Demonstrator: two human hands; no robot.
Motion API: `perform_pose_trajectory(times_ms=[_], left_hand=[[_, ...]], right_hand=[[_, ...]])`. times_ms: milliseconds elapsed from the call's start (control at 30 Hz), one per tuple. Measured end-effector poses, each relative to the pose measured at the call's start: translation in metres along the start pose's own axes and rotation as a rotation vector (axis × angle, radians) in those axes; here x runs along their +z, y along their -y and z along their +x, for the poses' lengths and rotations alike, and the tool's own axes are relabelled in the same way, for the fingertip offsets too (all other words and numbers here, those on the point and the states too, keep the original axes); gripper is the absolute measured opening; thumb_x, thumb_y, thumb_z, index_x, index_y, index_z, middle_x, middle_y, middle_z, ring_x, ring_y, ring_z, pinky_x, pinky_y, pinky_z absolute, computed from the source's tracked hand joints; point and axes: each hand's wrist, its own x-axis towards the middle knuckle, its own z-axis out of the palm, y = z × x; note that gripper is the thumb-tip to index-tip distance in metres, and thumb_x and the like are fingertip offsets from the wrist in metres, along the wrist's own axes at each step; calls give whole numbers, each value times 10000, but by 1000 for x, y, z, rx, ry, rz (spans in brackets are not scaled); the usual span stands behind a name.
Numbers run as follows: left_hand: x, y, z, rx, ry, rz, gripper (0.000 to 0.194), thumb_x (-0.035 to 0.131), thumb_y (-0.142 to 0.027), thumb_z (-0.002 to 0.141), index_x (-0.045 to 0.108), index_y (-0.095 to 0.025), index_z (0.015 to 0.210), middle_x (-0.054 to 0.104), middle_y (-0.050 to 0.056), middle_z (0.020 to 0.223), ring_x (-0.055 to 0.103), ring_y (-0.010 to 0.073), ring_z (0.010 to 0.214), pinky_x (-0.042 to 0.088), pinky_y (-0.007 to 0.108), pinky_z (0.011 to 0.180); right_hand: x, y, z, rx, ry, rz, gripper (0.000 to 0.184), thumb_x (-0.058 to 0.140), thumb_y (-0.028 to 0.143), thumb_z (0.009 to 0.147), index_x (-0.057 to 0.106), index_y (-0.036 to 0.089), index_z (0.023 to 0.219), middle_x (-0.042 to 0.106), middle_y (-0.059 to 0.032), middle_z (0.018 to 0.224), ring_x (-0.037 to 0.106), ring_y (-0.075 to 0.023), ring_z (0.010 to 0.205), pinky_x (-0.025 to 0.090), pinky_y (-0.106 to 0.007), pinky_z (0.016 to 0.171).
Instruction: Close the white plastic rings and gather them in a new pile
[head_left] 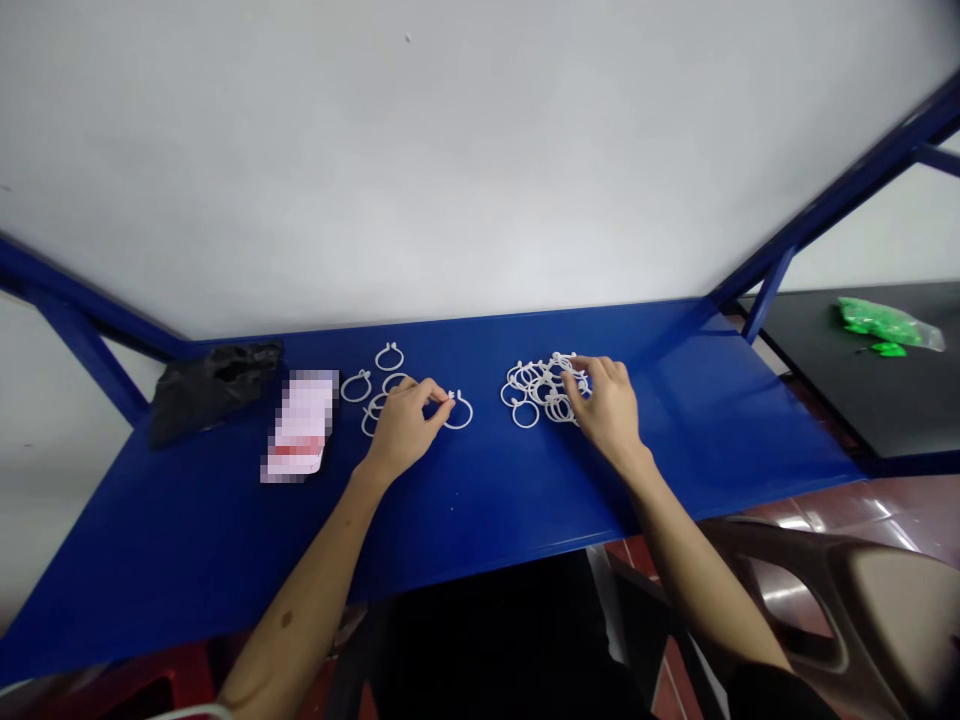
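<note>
My left hand (409,425) pinches the knobbed end of a white open ring (471,412), with thumb and forefinger pressed together. Under and beyond that hand lie several similar rings, among them a separate white ring (389,357) at the back and another ring (356,387) to the left. My right hand (609,405) is over the right edge of a heaped pile of white rings (536,380). Its thumb and forefinger are apart, their tips touching or very close to the pile. Part of the heap is hidden behind those fingers.
On the blue table (480,520), a phone (304,425) with a blurred screen and a crumpled black plastic bag (217,385) lie left. A white wall (480,170) rises behind. At right are a black table (885,390), a green-filled bag (889,322) and a chair (840,590).
</note>
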Motion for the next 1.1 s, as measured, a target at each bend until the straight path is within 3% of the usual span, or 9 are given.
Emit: perform_pose_trajectory(times_ms=[100,233,367,533,733,967,1100], left_hand=[[7,-2,-1,-38,-85,-106,110,685,-252,852,617,-226,769,673,-1,770,613,171,749,512,334,757],[14,0,-2,-115,-142,-231,68,704,-284,853,673,-225,843,712,14,848,644,158,759,528,315,737],[18,3,-3,-201,-145,-404,180,723,-335,850,714,-231,997,753,24,929,686,169,818,547,334,798],[19,1,-6,-222,-97,-537,194,718,-392,857,758,-248,981,768,37,1000,705,199,925,560,347,835],[18,-10,-10,-161,-71,-442,88,711,-321,854,765,-254,875,746,14,862,660,168,759,561,335,768],[24,-17,-16,-4,-171,-268,101,675,-269,888,758,-256,831,693,9,792,647,161,761,539,317,754],[23,-6,-13,66,-59,-172,130,681,-366,899,765,-268,911,726,25,855,651,199,859,525,367,834]], right_hand=[[14,28,4,-149,100,223,297,572,428,980,654,215,1169,695,-127,1093,628,-262,985,514,-431,864],[38,73,1,-240,351,426,305,605,424,972,623,235,1211,712,-55,1017,666,-178,854,541,-343,798],[51,98,-10,-172,327,556,160,609,300,970,644,204,1093,722,-38,931,676,-155,791,543,-300,749],[54,100,-20,-97,247,662,92,598,261,971,635,200,1029,729,-30,891,684,-152,738,553,-276,699],[52,93,-27,-295,192,494,166,481,260,1035,633,204,1003,714,-83,938,670,-197,847,554,-330,777],[50,87,-34,-449,226,284,269,384,167,1048,650,205,1055,686,-76,907,589,-195,810,520,-319,724],[40,83,-26,-498,258,139,277,402,154,1036,671,201,1086,676,-76,897,577,-198,810,507,-314,691]])
